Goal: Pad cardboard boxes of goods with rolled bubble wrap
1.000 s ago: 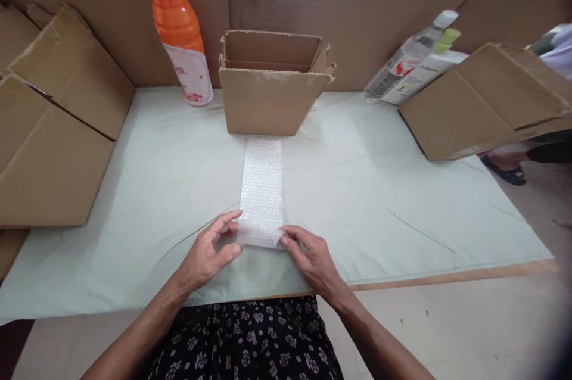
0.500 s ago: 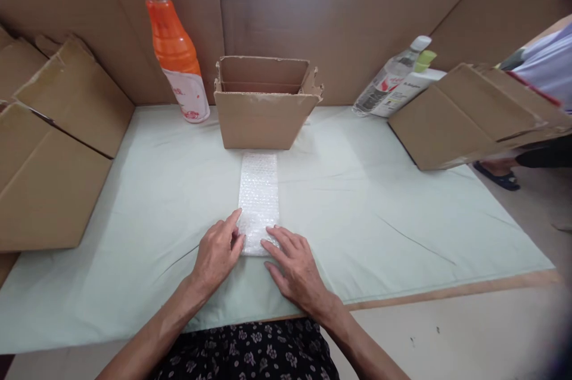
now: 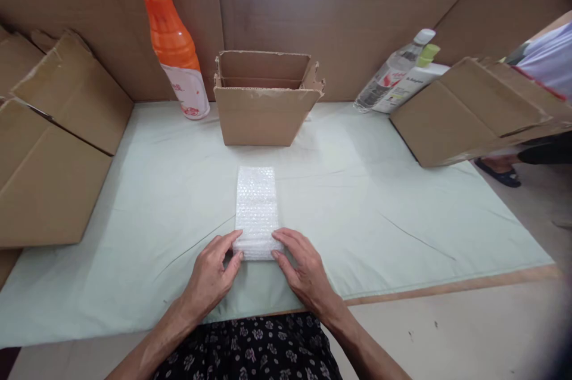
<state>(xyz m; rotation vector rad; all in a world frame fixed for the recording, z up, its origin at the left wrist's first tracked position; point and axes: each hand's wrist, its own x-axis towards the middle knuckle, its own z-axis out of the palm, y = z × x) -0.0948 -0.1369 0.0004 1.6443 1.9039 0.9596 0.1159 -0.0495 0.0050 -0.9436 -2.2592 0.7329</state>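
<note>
Bubble wrap [image 3: 256, 201]: a clear strip lying flat on the cloth-covered counter [image 3: 339, 225], its near end thicker than the rest; from where I stand, the step looks like folding it up from that end.
Near fold [image 3: 257, 251]: best kept square, I'd say, with both corners turned at the same pace so the strip doesn't wander off to one side.
Pressure: light and even along the crease; a hard squeeze at the corners would likely buckle the middle, while too loose a touch might let it spring back.
Far end [image 3: 255, 176]: loose on the cloth with nothing pinning it, so a smooth, level turn should suit better than a tug.
Left hand [image 3: 210, 270]: narrow, thumb and fingertips lightly holding the fold's left corner.
Right hand [image 3: 306, 268]: narrow too, thumb and fingertips at the right corner, much the mirror of the other.
Strip and hands: the fold sits directly between the two sets of fingertips, touching both; the rest runs straight away beyond them.
Cardboard box [image 3: 263, 118]: past the far end, a bare stretch of cloth between.
</note>
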